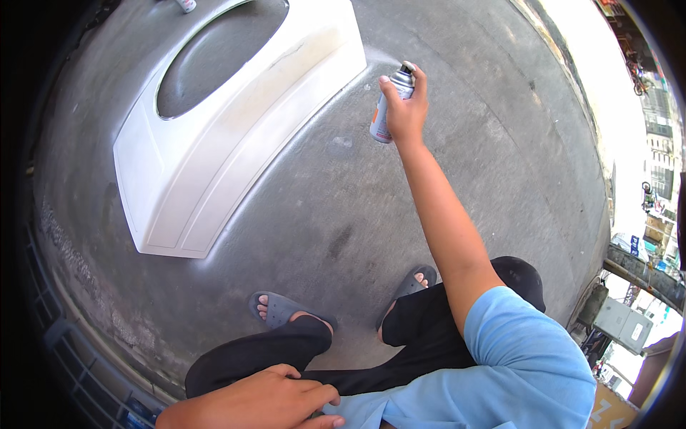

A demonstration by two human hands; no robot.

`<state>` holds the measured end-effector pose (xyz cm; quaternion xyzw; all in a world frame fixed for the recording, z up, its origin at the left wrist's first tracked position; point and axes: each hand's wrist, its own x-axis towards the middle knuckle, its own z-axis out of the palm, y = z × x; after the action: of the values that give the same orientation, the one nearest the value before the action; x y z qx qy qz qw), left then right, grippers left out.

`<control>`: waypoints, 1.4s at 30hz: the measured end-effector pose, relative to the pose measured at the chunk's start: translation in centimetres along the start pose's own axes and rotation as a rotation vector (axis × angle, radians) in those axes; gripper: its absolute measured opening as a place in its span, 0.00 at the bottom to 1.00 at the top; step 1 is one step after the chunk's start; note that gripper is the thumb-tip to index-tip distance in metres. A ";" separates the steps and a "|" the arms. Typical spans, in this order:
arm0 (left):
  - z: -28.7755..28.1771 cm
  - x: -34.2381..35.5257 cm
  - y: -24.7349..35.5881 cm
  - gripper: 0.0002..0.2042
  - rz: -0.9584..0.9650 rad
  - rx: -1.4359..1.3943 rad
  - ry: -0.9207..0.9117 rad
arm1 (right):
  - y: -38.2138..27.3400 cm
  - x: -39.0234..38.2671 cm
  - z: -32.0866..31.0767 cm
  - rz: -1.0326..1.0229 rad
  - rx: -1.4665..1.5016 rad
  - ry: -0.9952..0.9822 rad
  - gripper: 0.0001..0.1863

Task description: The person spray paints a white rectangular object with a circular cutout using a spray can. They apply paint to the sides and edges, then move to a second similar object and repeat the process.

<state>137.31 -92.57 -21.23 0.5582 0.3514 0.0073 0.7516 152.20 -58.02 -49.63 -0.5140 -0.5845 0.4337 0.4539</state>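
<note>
My right hand (406, 111) grips a pale spray can (382, 129) with an orange patch, held upright above the concrete floor, with a finger over the nozzle at the top. To its left lies a large white curved panel (264, 79) with an oval opening, its side showing faint beige patches and long grooves, with pale overspray on the floor along its edge. My left hand (286, 397) rests low by my lap and blue shirt, its fingers loosely bent and apart, holding nothing.
Another can (187, 6) stands at the top left. My sandaled feet are on the concrete floor (500, 179) below me. A metal grille (50, 300) runs along the left, and a grey box (623, 322) and railing (639, 268) are at the right, beside a bright street.
</note>
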 end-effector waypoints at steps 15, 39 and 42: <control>0.9 -0.3 -0.4 0.23 0.073 -0.006 0.074 | 2.6 -2.8 1.1 -0.214 -0.253 -0.130 0.30; 0.6 -0.4 -0.4 0.23 0.122 0.064 0.107 | -0.1 -7.2 4.8 -0.353 -0.212 -0.357 0.29; 0.3 -0.3 -0.5 0.23 0.136 0.042 0.098 | 0.7 -2.7 3.3 -0.298 -0.217 -0.254 0.30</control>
<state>137.06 -93.10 -21.49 0.5953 0.3493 0.0784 0.7194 149.33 -60.73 -51.27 -0.4090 -0.7496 0.3576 0.3780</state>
